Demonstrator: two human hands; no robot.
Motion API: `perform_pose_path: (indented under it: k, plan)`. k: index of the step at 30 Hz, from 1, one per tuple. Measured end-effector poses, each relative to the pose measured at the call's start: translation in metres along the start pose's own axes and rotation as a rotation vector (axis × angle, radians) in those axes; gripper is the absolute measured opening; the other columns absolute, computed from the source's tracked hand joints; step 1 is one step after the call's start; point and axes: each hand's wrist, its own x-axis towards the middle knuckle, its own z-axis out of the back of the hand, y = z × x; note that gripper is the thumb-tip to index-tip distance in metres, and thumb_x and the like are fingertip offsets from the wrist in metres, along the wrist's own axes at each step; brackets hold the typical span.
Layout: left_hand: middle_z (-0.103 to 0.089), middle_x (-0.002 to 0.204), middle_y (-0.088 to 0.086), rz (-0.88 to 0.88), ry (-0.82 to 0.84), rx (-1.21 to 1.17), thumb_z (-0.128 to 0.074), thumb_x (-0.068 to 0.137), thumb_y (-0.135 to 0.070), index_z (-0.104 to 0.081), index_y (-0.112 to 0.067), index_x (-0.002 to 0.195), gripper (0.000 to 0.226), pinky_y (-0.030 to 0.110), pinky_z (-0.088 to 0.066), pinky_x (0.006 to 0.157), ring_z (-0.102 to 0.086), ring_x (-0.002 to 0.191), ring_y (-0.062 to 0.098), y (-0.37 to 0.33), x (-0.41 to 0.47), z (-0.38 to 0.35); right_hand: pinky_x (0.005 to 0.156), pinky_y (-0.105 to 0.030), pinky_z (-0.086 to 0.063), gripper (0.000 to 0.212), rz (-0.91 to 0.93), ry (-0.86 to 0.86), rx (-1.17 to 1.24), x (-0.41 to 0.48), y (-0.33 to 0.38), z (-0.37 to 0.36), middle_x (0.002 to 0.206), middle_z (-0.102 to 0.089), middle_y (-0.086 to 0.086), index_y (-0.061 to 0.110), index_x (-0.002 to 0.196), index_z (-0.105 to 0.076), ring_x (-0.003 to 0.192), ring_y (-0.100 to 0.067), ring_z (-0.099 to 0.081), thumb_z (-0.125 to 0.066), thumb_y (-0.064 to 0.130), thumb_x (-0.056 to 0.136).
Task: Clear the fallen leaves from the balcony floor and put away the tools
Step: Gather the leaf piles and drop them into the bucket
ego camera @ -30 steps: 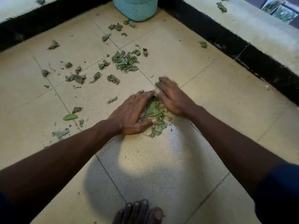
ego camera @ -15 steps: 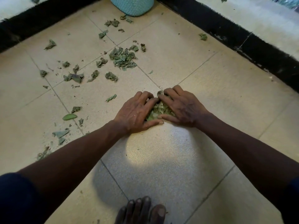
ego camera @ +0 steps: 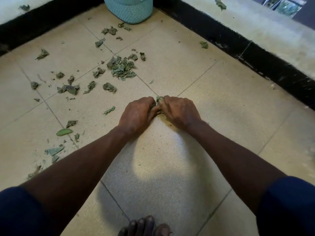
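My left hand [ego camera: 138, 114] and my right hand [ego camera: 180, 111] are pressed together on the beige tiled floor [ego camera: 221, 103], fingers curled around a bunch of green leaves [ego camera: 159, 99]. Only a small tuft of that bunch shows between the knuckles. A bigger heap of leaves [ego camera: 121, 68] lies farther away, to the left of my hands. Loose leaves [ego camera: 69, 89] are scattered over the left part of the floor, and one whole green leaf [ego camera: 64, 132] lies near my left forearm.
A teal woven basket [ego camera: 129, 9] stands at the far corner of the floor. A black skirting band [ego camera: 255, 55] and pale ledge [ego camera: 265, 31] run along the right and far left. One leaf [ego camera: 204, 44] lies near the right wall. My bare toes [ego camera: 144, 225] show at the bottom.
Both hands have drawn together and curled shut over the leaf pile, which was spread flat between open palms a second ago. The pile is now almost hidden.
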Motion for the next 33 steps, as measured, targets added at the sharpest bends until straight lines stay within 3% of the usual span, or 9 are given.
perform_pose_path:
  k: [3,6,10,13,16,20,24,29,33]
  plan:
    - [-0.069,0.073,-0.005,0.258,-0.18,-0.5,-0.059,0.104,-0.046,-0.071,-0.016,0.088,0.036,0.028,-0.045,0.059,-0.062,0.064,0.007,-0.018,0.011,0.012,0.052,-0.026,-0.033,0.04,-0.483,-0.173,0.607,0.007,0.018,0.005,0.058,-0.047,0.006,0.023,0.068,-0.051,0.051,-0.011,-0.042,-0.046,0.032,0.107]
    - [-0.059,0.054,-0.01,0.457,-0.255,-1.046,-0.059,0.107,-0.032,-0.062,-0.013,0.072,0.039,0.019,-0.041,0.051,-0.051,0.048,0.0,-0.052,0.019,0.029,0.045,-0.025,-0.033,0.035,-0.854,-0.326,1.215,0.004,0.037,0.012,0.057,-0.045,0.003,0.022,0.071,-0.053,0.047,-0.012,-0.039,-0.049,0.029,0.105]
    - [-0.038,0.055,-0.004,0.638,-0.232,-1.301,-0.062,0.105,-0.031,-0.049,-0.023,0.064,0.044,0.018,-0.027,0.043,-0.03,0.044,0.008,-0.085,0.031,0.045,0.038,-0.02,-0.021,0.034,-0.982,-0.408,1.666,-0.001,0.058,0.029,0.052,-0.035,-0.001,0.018,0.069,-0.048,0.038,-0.013,-0.026,-0.046,0.029,0.101]
    - [-0.052,0.065,0.009,0.607,-0.189,-1.363,-0.065,0.103,-0.03,-0.061,-0.016,0.072,0.034,0.025,-0.043,0.054,-0.049,0.057,0.019,-0.107,0.034,0.06,0.04,-0.022,-0.018,0.042,-0.952,-0.494,1.725,0.004,0.068,0.056,0.048,-0.032,0.0,0.018,0.061,-0.042,0.035,-0.013,-0.023,-0.044,0.03,0.101]
    - [-0.057,0.07,0.011,0.496,-0.194,-1.361,-0.064,0.103,-0.03,-0.066,-0.014,0.077,0.03,0.032,-0.046,0.059,-0.054,0.065,0.022,-0.138,0.044,0.085,0.04,-0.02,-0.021,0.04,-0.933,-0.578,1.676,0.012,0.071,0.104,0.046,-0.034,-0.001,0.017,0.061,-0.046,0.035,-0.013,-0.026,-0.046,0.029,0.099]
    - [-0.069,0.068,0.004,0.335,-0.161,-1.234,-0.063,0.103,-0.032,-0.07,-0.016,0.077,0.031,0.027,-0.047,0.05,-0.066,0.062,0.015,-0.207,0.066,0.13,0.054,-0.029,-0.041,0.033,-0.951,-0.698,1.652,0.016,0.064,0.187,0.071,-0.063,-0.011,0.013,0.082,-0.07,0.06,-0.025,-0.057,-0.057,0.044,0.082]
    - [-0.074,0.073,0.004,0.189,-0.118,-1.161,-0.064,0.102,-0.036,-0.073,-0.017,0.078,0.032,0.037,-0.056,0.061,-0.07,0.068,0.019,-0.296,0.08,0.172,0.062,-0.032,-0.049,0.038,-0.952,-0.915,1.7,0.0,0.046,0.275,0.084,-0.072,-0.008,0.008,0.098,-0.074,0.077,-0.025,-0.066,-0.056,0.04,0.087]
    - [-0.071,0.068,-0.002,-0.051,-0.114,-0.988,-0.064,0.1,-0.039,-0.07,-0.015,0.074,0.035,0.033,-0.054,0.066,-0.068,0.067,0.014,-0.428,0.079,0.187,0.066,-0.033,-0.053,0.03,-0.937,-1.348,1.726,-0.057,0.005,0.374,0.077,-0.073,-0.009,0.007,0.079,-0.073,0.072,-0.024,-0.067,-0.059,0.03,0.094]
    - [-0.074,0.075,-0.001,-0.164,0.063,-0.937,-0.066,0.098,-0.04,-0.073,-0.014,0.076,0.034,0.032,-0.052,0.069,-0.069,0.073,0.018,-0.527,0.07,0.161,0.06,-0.033,-0.052,0.037,-1.091,-1.653,1.498,-0.126,-0.047,0.42,0.06,-0.07,0.0,0.009,0.065,-0.071,0.066,-0.023,-0.068,-0.061,0.036,0.088]
